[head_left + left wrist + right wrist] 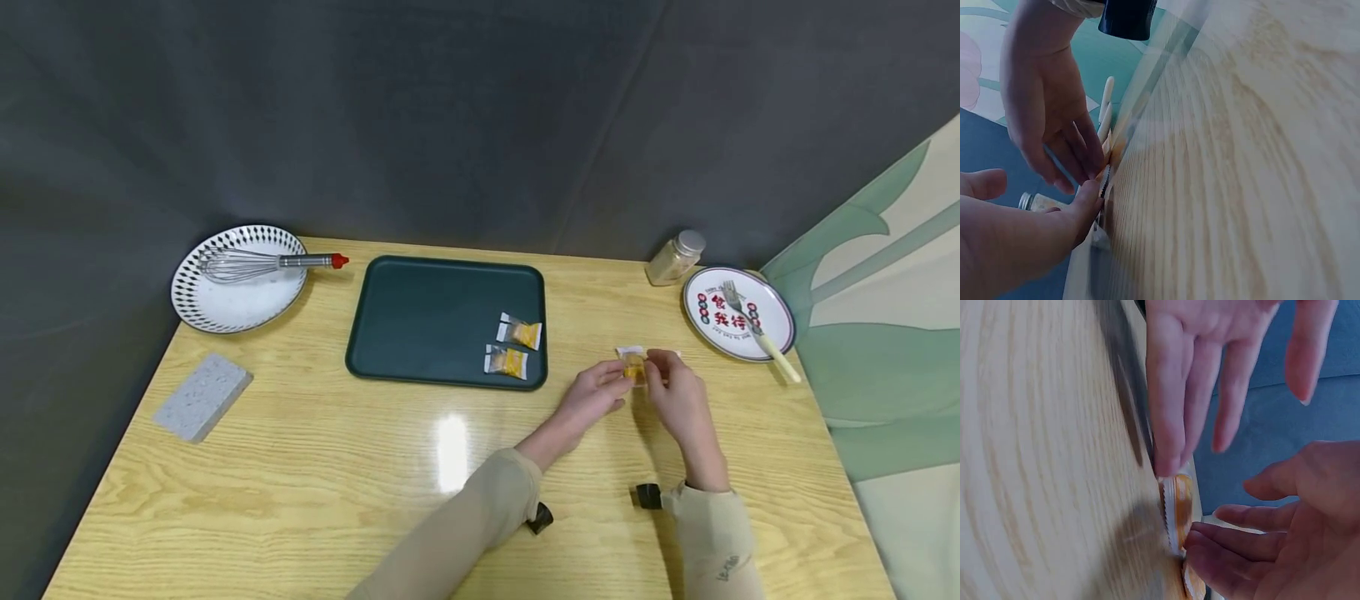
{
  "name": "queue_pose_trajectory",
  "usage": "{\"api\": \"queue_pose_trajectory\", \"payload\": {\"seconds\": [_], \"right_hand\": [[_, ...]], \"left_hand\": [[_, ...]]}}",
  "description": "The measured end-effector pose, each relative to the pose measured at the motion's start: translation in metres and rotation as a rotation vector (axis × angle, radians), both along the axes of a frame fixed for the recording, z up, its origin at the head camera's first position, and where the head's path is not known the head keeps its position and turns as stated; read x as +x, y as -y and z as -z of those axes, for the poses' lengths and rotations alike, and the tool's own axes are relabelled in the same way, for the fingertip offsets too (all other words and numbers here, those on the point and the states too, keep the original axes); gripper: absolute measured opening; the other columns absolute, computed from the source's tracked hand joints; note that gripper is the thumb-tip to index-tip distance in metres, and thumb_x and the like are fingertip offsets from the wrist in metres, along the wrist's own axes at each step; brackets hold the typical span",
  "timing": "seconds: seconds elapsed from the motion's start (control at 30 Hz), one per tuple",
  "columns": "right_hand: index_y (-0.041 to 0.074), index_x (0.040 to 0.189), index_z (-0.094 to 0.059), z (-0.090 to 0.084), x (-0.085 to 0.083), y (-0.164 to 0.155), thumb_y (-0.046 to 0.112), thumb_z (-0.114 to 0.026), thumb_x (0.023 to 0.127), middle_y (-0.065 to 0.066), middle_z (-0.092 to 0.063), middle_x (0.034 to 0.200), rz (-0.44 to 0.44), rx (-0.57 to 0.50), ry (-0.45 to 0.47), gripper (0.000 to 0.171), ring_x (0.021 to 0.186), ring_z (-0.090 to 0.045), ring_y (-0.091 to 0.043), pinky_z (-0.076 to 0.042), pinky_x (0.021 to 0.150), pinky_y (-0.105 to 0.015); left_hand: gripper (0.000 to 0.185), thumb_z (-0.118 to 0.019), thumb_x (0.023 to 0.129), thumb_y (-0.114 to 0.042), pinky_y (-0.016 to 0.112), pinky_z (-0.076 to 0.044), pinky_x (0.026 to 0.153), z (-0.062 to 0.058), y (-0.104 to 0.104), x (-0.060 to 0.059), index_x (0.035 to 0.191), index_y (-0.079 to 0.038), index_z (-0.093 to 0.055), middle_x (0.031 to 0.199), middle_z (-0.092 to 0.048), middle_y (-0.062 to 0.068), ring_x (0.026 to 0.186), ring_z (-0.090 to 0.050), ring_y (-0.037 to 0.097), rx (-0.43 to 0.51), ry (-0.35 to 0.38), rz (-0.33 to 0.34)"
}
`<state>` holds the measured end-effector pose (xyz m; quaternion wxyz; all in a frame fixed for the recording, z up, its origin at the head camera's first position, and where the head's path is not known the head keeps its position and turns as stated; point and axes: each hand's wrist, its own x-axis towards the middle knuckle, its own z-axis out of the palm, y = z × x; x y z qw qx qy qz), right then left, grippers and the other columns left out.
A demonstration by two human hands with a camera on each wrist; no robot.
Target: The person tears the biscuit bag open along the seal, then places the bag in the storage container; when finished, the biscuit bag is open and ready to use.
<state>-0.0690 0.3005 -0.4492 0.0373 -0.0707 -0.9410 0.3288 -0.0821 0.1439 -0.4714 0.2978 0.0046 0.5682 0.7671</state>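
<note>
On the wooden table, right of the dark green tray, my left hand (588,402) and right hand (681,400) touch a small snack packet (634,367) in a clear and orange wrapper from either side. In the right wrist view, the left fingers reach straight down to one end of the packet (1179,503). The right hand (1291,531) has its fingertips at the other end, its thumb apart. A second packet (1192,584) lies beside it, largely hidden by the right hand in the head view. Neither hand is closed round anything.
The tray (420,325) holds two similar packets (513,347) at its right end. A whisk (262,263) lies on a patterned plate (247,312) at left, near a grey block (201,396). At right are a lidded jar (675,258) and a plate (712,329) with a fork (757,329).
</note>
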Motion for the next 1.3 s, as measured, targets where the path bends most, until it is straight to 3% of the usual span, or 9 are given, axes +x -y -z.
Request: {"api": "queue_pose_trajectory", "payload": {"seconds": [0.27,0.37,0.47,0.53,0.77,0.87,1.03,1.3], "right_hand": [[-0.018,0.132,-0.061,0.0,0.0,0.011,0.004,-0.052,0.11,-0.038,-0.067,0.121,-0.034,-0.025,-0.038,0.032,0.105,-0.069,-0.05,-0.056,0.085,-0.055],[-0.017,0.132,-0.061,-0.004,0.0,0.014,-0.002,-0.056,0.108,-0.038,-0.065,0.125,-0.028,-0.072,-0.078,0.029,0.107,-0.07,-0.053,-0.059,0.085,-0.033],[-0.016,0.133,-0.061,-0.008,0.0,0.019,-0.009,-0.061,0.103,-0.036,-0.065,0.125,-0.001,-0.156,-0.111,0.03,0.107,-0.07,-0.053,-0.051,0.079,-0.008],[-0.014,0.133,-0.061,-0.01,0.0,0.023,-0.011,-0.065,0.1,-0.033,-0.067,0.123,0.018,-0.197,-0.12,0.033,0.104,-0.071,-0.048,-0.045,0.077,-0.001],[-0.013,0.132,-0.062,-0.014,0.004,0.034,-0.008,-0.073,0.098,-0.03,-0.07,0.118,0.029,-0.295,-0.092,0.036,0.09,-0.07,-0.006,-0.053,0.074,-0.007],[-0.016,0.126,-0.066,-0.013,0.004,0.037,-0.008,-0.073,0.099,-0.033,-0.071,0.113,-0.001,-0.347,-0.086,0.029,0.084,-0.067,0.003,-0.057,0.073,-0.013],[-0.018,0.117,-0.069,-0.011,0.005,0.04,-0.009,-0.071,0.1,-0.032,-0.072,0.102,-0.026,-0.39,-0.085,0.02,0.077,-0.068,0.001,-0.062,0.071,-0.024],[-0.016,0.117,-0.071,-0.016,0.017,0.052,-0.009,-0.072,0.098,-0.028,-0.073,0.097,-0.017,-0.488,-0.095,0.02,0.076,-0.07,-0.004,-0.063,0.072,-0.025]], "left_hand": [[0.048,-0.062,0.109,-0.018,0.042,-0.053,0.108,0.004,0.006,-0.003,0.154,-0.002,-0.055,0.148,-0.06,0.014,0.131,-0.062,0.022,0.045,0.017,-0.009],[0.047,-0.063,0.109,-0.017,0.043,-0.053,0.108,0.005,0.015,-0.005,0.153,-0.001,-0.056,0.148,-0.061,0.013,0.131,-0.062,0.024,0.073,0.013,-0.025],[0.045,-0.063,0.11,-0.017,0.043,-0.053,0.108,0.004,0.024,-0.008,0.15,0.0,-0.057,0.145,-0.063,0.014,0.13,-0.064,0.029,0.092,-0.005,-0.051],[0.043,-0.063,0.11,-0.017,0.043,-0.053,0.108,0.003,0.031,-0.009,0.149,0.002,-0.058,0.142,-0.066,0.015,0.128,-0.065,0.031,0.095,-0.027,-0.068],[0.038,-0.064,0.11,-0.017,0.044,-0.055,0.106,0.0,0.047,-0.011,0.143,0.001,-0.063,0.132,-0.071,0.013,0.119,-0.07,0.028,0.059,-0.075,-0.092],[0.038,-0.064,0.11,-0.017,0.043,-0.056,0.105,0.001,0.052,-0.011,0.142,0.002,-0.063,0.132,-0.071,0.013,0.118,-0.071,0.028,0.053,-0.093,-0.099],[0.038,-0.065,0.11,-0.016,0.043,-0.056,0.104,0.002,0.059,-0.01,0.143,0.003,-0.062,0.132,-0.071,0.016,0.117,-0.071,0.03,0.055,-0.119,-0.101],[0.034,-0.064,0.109,-0.009,0.045,-0.059,0.099,0.004,0.071,-0.016,0.139,0.008,-0.063,0.121,-0.072,0.02,0.104,-0.073,0.025,0.064,-0.168,-0.164]]}}
